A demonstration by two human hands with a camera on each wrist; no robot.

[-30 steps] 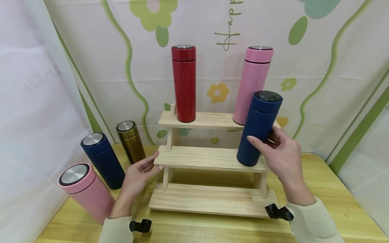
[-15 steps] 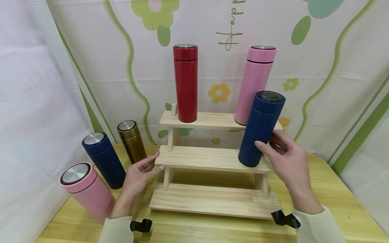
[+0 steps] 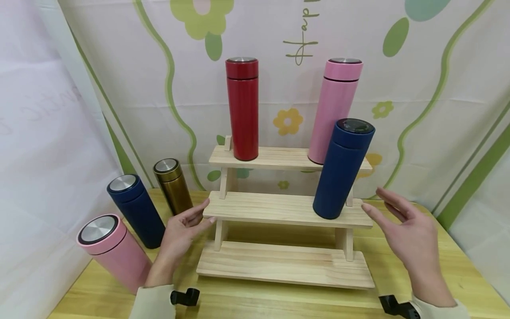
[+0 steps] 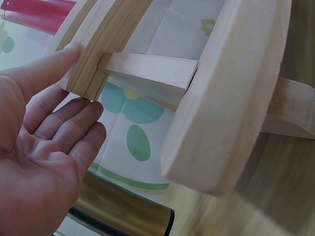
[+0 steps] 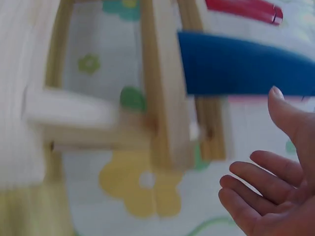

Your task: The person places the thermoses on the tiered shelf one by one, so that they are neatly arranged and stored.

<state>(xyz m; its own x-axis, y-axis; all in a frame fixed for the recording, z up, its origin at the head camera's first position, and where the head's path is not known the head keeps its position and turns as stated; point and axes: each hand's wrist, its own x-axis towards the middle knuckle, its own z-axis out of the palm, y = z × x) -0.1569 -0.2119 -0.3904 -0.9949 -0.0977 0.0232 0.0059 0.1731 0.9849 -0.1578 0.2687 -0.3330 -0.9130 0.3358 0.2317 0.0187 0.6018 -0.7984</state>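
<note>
On the middle tier of a wooden three-step display stand (image 3: 279,206), a dark blue thermos (image 3: 342,173) with a black glossy lid stands near the right end. My right hand (image 3: 412,237) is off to its right, empty, thumb and fingers spread apart; the right wrist view shows the same gap between palm and thermos. At the stand's other end my left hand (image 3: 181,232) pinches the middle board's end, thumb at its edge and fingertips below, as the left wrist view shows. A red thermos (image 3: 243,110) and a pink thermos (image 3: 336,110) stand on the top tier.
Left of the stand, on the wooden table (image 3: 279,305), are a gold thermos (image 3: 174,188), a second blue thermos (image 3: 137,210) and a wider pink thermos (image 3: 115,252). A flower-printed cloth (image 3: 279,88) hangs close behind the stand.
My right hand has let go of the blue thermos and moved away to the right and down. The thermos stays standing on the middle tier. My left hand has kept its place.
</note>
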